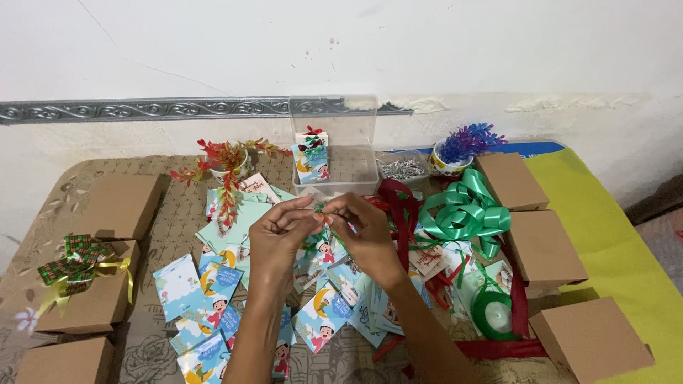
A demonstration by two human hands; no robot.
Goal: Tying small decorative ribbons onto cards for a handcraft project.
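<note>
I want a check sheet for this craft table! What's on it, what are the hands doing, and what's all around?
Surface: table under a brown patterned cloth; a yellow cloth covers its right end.
Job's things: a small red and green ribbon bow, pinched between both hands above a pile of illustrated cards.
Clutter: plain cardboard boxes on both sides, one box with a plaid bow, green ribbon curls, a green ribbon spool, red ribbon, a clear plastic box, two small pots of artificial plants.
Grippers: left hand and right hand meet fingertip to fingertip on the bow.
Cables: nothing seen.
Surroundings: white wall with a grey patterned trim strip.
</note>
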